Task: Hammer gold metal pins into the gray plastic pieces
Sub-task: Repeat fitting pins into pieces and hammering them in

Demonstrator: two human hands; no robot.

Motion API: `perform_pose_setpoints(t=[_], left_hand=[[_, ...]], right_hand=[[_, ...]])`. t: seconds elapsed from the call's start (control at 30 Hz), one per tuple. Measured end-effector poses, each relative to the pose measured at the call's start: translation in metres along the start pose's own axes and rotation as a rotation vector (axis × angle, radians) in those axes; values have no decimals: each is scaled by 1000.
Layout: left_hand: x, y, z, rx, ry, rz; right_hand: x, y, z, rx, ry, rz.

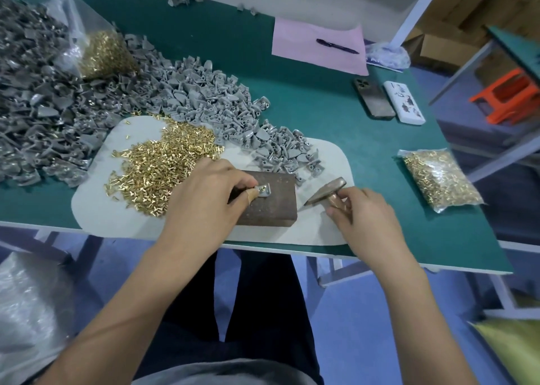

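Pinning gray plastic on a rusty block, hammer waiting beside it.

Heaped gray plastic pieces (96,98) cover the green worktop (336,115) at left, with loose gold pins (163,165) piled on a white mat (99,209). Next, the left hand (201,200) has its grip pinching one gray piece (264,191) flat on the brown metal block (271,200). Just right of the block, the right hand (365,218) grips a hammer (327,190), its head resting low near the mat. A bag of pins (441,180) lies far right.

Left hand (201,200) pinching gray piece (264,191), right hand (365,212) gripping hammer (325,191)
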State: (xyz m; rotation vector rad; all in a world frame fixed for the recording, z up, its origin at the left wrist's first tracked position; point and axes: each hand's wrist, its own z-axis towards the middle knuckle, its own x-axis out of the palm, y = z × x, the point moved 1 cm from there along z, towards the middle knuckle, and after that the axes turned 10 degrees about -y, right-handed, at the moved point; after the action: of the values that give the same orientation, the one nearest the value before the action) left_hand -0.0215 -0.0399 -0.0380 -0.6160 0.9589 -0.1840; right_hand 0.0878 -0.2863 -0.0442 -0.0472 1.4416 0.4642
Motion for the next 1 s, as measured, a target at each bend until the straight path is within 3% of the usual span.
perform_pose_setpoints(t=[0.1, 0.2, 0.3, 0.4, 0.63, 0.8, 1.0], left_hand=[[0, 1, 0, 1, 1, -3], [0, 2, 2, 11, 23, 1], [-2, 3, 5, 20, 35, -2], [-5, 2, 10, 67, 41, 46], [-8, 2, 16, 127, 63, 112], [-9, 2, 15, 128, 64, 123], [-10, 1, 16, 140, 68, 155]], right_hand=[[-2, 4, 3, -10, 70, -60], [-6, 9, 1, 23, -22, -27], [-18, 22, -1, -15, -157, 260], [-29, 48, -7, -59, -122, 548], [-21, 79, -13, -207, -175, 204], [-28, 81, -17, -160, -359, 307], [-18, 90, -22, -242, -271, 99]])
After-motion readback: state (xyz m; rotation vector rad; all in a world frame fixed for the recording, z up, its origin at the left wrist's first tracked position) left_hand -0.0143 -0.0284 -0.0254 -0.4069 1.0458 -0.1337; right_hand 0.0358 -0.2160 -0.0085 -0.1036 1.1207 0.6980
